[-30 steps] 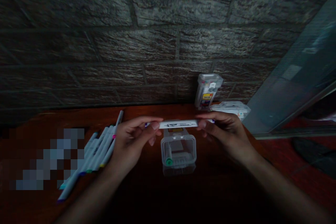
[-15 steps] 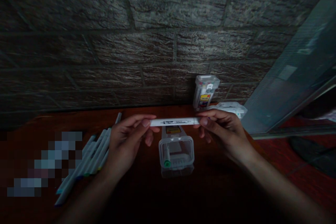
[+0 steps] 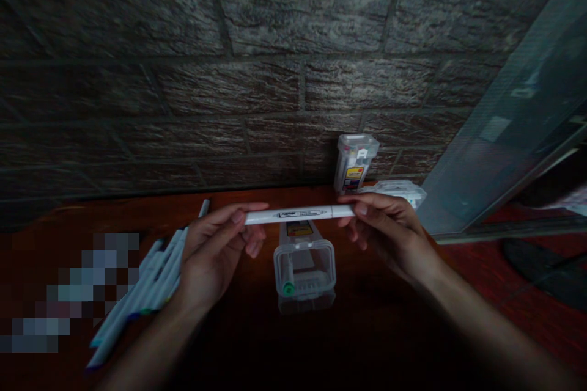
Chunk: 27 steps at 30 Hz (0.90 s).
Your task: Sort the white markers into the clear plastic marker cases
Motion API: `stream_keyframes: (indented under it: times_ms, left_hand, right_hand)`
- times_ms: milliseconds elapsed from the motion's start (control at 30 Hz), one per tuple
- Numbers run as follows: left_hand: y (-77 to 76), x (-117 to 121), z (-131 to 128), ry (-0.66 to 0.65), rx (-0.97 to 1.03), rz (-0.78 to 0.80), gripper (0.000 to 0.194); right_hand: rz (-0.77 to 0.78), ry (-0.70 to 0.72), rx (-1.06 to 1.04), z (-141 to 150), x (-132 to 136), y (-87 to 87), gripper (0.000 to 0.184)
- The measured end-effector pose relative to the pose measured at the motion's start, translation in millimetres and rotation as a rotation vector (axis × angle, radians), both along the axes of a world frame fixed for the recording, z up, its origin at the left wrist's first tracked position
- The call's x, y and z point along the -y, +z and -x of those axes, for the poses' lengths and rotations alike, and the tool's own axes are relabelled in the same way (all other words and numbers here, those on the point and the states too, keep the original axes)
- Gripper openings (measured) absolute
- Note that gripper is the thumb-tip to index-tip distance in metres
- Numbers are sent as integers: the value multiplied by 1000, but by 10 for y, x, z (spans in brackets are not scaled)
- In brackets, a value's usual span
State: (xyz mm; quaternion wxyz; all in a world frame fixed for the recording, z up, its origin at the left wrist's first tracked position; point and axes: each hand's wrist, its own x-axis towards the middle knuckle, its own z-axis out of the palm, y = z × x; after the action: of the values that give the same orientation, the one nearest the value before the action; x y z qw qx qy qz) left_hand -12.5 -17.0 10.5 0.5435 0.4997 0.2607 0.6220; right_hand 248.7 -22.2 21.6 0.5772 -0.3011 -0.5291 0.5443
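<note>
A white marker (image 3: 298, 214) with black print lies level between my two hands, above the table. The fingertips of my left hand (image 3: 215, 244) pinch its left end. My right hand (image 3: 389, 223) pinches the right end, hiding the tip there. Just below the marker, a clear plastic case (image 3: 305, 269) rests on its side with its open mouth toward me. Inside the case, at its left wall, is one green-ended marker (image 3: 288, 287). Several white markers (image 3: 137, 293) with coloured ends lie to the left, partly behind my left hand and forearm.
Against the brick wall (image 3: 257, 85) stands an upright clear case (image 3: 354, 165) with markers inside. Another clear plastic container (image 3: 403, 189) is beside it, behind my right hand. The table (image 3: 293, 348) is brown wood. A grey panel (image 3: 477, 134) rises at the right. The far left is pixelated.
The marker has shifted slightly left and now tilts a little, its right end higher; more of that end shows. Both hands still hold it. The whole view has moved slightly.
</note>
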Motion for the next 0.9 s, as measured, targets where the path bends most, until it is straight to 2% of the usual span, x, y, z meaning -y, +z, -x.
stream_keyframes:
  times_ms: [433,567,733,900]
  left_hand:
    - [35,28,-5,-50,17,6,25]
    - [-8,27,-12,2,-55,-27,20]
    - [-101,12,19,97,-237,-74,20]
    - [-51,37,-19,199,-402,-136,17]
  right_hand:
    - [68,35,-70,-10,-6,43,23]
    - [23,-2,-20,-3,1,20,20]
    - [-34,-28,29,9,-10,-27,14]
    - [-88,-95,113,44,8,-20,17]
